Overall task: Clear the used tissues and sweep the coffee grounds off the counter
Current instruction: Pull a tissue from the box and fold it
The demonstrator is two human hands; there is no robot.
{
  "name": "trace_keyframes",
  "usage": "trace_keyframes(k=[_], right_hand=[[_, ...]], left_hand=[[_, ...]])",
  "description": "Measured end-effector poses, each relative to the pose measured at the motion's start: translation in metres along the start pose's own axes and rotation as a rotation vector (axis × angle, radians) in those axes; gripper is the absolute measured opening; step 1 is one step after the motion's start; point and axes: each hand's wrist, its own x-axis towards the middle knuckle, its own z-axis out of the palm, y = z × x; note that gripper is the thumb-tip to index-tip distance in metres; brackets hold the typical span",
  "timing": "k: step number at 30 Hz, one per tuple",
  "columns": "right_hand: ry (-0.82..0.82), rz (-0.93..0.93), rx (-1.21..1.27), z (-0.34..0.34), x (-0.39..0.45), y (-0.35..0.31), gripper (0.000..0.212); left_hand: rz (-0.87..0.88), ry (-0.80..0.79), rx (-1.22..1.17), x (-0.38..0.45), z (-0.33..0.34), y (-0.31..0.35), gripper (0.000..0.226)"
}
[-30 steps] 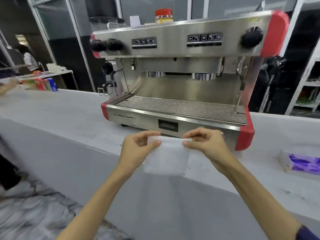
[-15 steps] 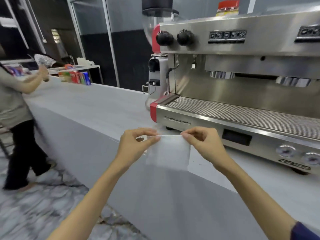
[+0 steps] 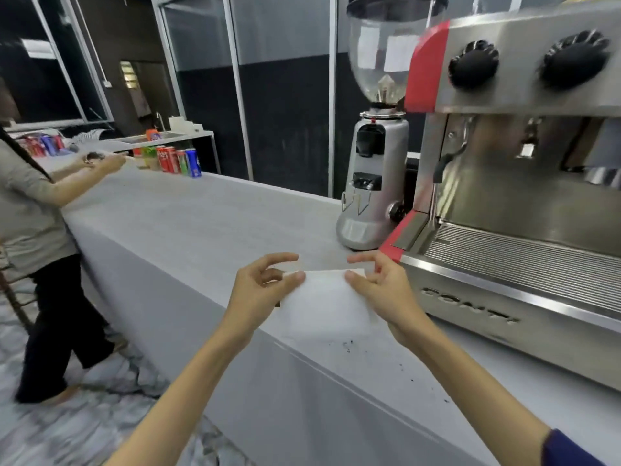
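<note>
A white tissue [image 3: 324,304] hangs spread between my two hands just above the grey counter [image 3: 208,223]. My left hand [image 3: 260,292] pinches its upper left corner between thumb and forefinger. My right hand [image 3: 381,290] pinches the upper right corner the same way. Dark coffee grounds [image 3: 347,346] lie scattered on the counter right below the tissue's lower edge, with more specks [image 3: 401,366] trailing right along the counter's front edge.
A steel and red espresso machine [image 3: 524,196] fills the right side. A coffee grinder [image 3: 378,156] stands to its left. Drink cans [image 3: 176,159] sit at the counter's far end. Another person [image 3: 33,223] stands at the left by the counter.
My view has swung left and closer to the counter: the grinder and the other person came into view. Both hands still pinch the tissue, now lower and over the grounds.
</note>
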Motion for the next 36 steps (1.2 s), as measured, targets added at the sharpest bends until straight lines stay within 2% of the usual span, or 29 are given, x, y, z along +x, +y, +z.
trace_keyframes(k=[3,5,10,12,18,22,26,28,33,36], right_hand=[[-0.037,0.018,0.000,0.023,0.035,0.004,0.039],[0.004,0.007,-0.021,0.036,0.055,0.008,0.043],[0.334,-0.016,-0.049,0.073,0.116,0.027,0.018],[0.430,0.024,-0.019,0.086,0.136,0.032,0.016],[0.657,0.082,0.003,0.104,0.172,0.036,0.018],[0.735,0.061,-0.074,0.107,0.184,0.039,0.027],[0.831,-0.047,-0.409,0.103,0.193,0.042,0.029],[0.860,-0.098,-0.486,0.101,0.197,0.040,0.030],[0.812,-0.099,-0.209,0.095,0.205,0.036,0.038],[0.820,-0.078,-0.164,0.095,0.209,0.039,0.033]], left_hand=[[0.021,0.033,0.005,0.043,-0.018,-0.015,0.019],[0.019,0.014,-0.010,0.073,-0.028,-0.024,0.018],[-0.019,-0.222,-0.034,0.160,-0.056,-0.049,0.015],[-0.029,-0.320,-0.032,0.188,-0.062,-0.056,0.013],[0.017,-0.466,-0.017,0.251,-0.069,-0.067,0.014],[0.048,-0.515,-0.023,0.272,-0.066,-0.076,0.013],[0.091,-0.524,-0.016,0.288,-0.061,-0.079,0.012],[0.114,-0.525,0.012,0.294,-0.058,-0.080,0.012],[0.097,-0.568,-0.003,0.306,-0.053,-0.079,0.015],[0.058,-0.576,-0.061,0.305,-0.049,-0.077,0.010]])
